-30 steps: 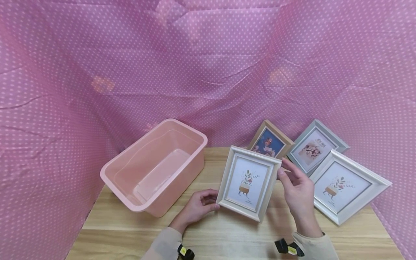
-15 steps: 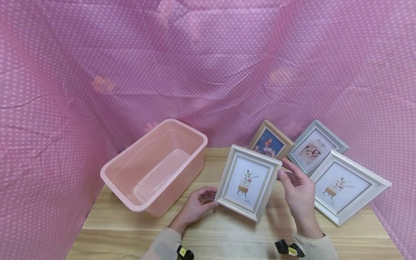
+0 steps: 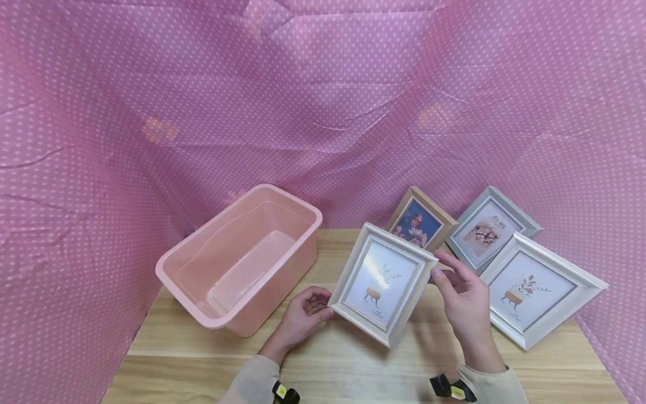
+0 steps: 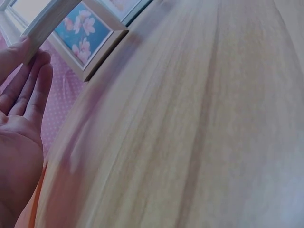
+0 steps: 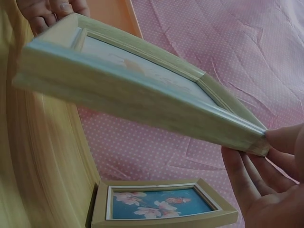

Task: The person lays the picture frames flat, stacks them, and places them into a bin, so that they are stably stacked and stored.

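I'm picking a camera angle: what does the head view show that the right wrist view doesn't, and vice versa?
Only the head view: the grey photo frame, the rightmost white photo frame and the sleeves.

Only the right wrist view: the lower end of the tan photo frame, hidden behind the cream photo frame in the head view.

Both: the left hand and right hand gripping the cream photo frame, the tan photo frame's remainder, wooden table, dotted pink cloth and at least part of the pink bin.
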The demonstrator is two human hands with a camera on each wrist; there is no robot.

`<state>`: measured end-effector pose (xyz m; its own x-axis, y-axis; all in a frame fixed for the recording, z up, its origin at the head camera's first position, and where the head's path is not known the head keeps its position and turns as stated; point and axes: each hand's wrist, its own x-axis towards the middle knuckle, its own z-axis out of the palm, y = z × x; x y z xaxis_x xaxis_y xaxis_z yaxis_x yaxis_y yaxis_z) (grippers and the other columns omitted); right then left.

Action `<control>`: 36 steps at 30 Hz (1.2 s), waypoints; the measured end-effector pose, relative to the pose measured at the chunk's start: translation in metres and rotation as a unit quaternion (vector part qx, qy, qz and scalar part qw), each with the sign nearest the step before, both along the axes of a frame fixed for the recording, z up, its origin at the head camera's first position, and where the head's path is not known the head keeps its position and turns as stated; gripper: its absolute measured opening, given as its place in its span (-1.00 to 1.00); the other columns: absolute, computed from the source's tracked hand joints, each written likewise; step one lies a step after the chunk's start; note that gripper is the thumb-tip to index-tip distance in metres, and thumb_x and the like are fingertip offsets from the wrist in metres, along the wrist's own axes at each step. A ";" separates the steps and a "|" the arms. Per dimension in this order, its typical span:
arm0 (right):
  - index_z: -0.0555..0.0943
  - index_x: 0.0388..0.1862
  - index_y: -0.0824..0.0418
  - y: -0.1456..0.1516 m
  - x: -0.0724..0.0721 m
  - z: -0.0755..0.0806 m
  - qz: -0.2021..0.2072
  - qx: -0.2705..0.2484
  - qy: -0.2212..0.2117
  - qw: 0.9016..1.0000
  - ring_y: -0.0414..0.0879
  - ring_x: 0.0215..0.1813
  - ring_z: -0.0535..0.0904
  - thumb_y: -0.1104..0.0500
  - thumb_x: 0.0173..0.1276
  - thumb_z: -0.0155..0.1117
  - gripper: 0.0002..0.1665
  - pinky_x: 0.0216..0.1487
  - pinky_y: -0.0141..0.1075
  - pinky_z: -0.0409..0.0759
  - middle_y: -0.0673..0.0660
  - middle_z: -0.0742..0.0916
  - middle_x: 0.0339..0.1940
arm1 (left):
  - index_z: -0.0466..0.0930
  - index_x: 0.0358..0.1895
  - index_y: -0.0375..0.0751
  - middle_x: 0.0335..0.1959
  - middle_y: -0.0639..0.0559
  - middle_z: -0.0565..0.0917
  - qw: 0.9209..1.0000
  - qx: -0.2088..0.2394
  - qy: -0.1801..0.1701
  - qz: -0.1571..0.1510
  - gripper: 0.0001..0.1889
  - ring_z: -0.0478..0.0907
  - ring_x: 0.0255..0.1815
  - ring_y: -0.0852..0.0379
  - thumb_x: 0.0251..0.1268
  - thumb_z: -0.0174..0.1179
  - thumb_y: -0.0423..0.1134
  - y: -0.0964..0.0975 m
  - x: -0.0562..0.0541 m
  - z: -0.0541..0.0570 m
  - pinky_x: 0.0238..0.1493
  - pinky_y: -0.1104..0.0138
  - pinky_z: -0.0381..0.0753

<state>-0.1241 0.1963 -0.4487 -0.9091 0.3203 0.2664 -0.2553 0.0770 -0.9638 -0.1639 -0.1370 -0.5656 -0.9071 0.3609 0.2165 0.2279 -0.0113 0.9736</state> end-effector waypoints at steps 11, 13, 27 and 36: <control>0.62 0.27 0.57 0.007 0.003 -0.008 0.051 -0.017 0.046 0.998 -0.23 -0.10 0.86 0.51 0.50 0.29 -0.61 -0.01 -0.37 0.85 -0.07 0.84 0.15 | 0.57 0.14 -0.65 0.10 -0.59 0.67 0.999 0.009 -0.008 0.041 -0.63 0.72 0.07 0.33 0.32 0.36 -0.56 -0.003 0.000 0.002 0.22 0.42 0.76; 0.62 0.26 0.60 0.008 0.004 -0.009 0.054 -0.025 0.043 0.997 -0.23 -0.09 0.86 0.52 0.49 0.30 -0.61 -0.01 -0.35 0.86 -0.06 0.84 0.15 | 0.57 0.14 -0.66 0.10 -0.56 0.69 0.999 0.014 -0.012 0.049 -0.63 0.73 0.05 0.33 0.31 0.36 -0.57 -0.002 0.000 0.002 0.20 0.42 0.77; 0.62 0.14 0.67 0.005 0.010 -0.017 0.037 -0.068 0.026 0.997 -0.21 0.07 0.83 0.62 0.34 0.36 -0.62 0.06 -0.32 0.84 0.00 0.84 0.11 | 0.53 0.23 -0.74 0.09 -0.27 0.78 0.989 0.086 -0.059 0.109 -0.59 0.77 0.03 0.31 0.37 0.29 -0.61 0.001 -0.004 0.002 0.14 0.41 0.81; 0.61 0.11 0.73 0.004 0.011 -0.022 0.045 -0.093 0.051 0.993 -0.18 0.13 0.81 0.73 0.30 0.26 -0.62 0.03 -0.35 0.84 0.11 0.83 0.13 | 0.51 0.23 -0.76 0.01 0.15 0.81 0.985 0.111 -0.053 0.124 -0.59 0.79 0.04 0.28 0.38 0.29 -0.60 0.004 -0.004 0.003 0.14 0.40 0.82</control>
<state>-0.1128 0.1999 -0.4705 -0.9078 0.2908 0.3023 -0.3501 -0.1284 -0.9279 -0.1680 -0.1331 -0.5629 -0.9833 0.0792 0.1637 0.1470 -0.1843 0.9718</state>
